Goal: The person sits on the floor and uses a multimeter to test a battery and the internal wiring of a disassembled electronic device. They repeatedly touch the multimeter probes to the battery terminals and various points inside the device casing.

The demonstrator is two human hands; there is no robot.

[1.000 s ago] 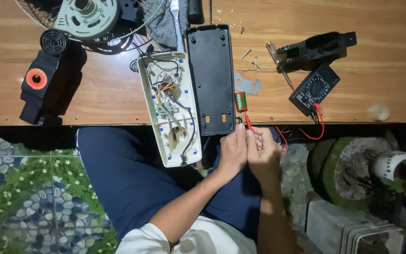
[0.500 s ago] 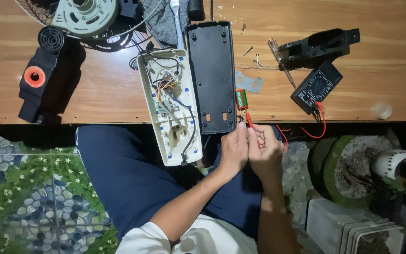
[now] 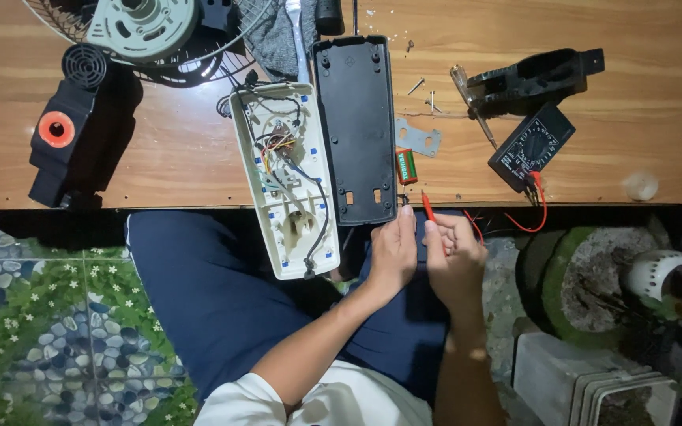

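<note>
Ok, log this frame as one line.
left hand: pinching small part | right hand: holding red probe | multimeter on wooden table | open white housing at edge

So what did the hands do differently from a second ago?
Not much. The left hand and right hand stayed together at the table edge; the right now shows a red probe pointing up. The white open casing, black cover and multimeter stayed put.
</note>
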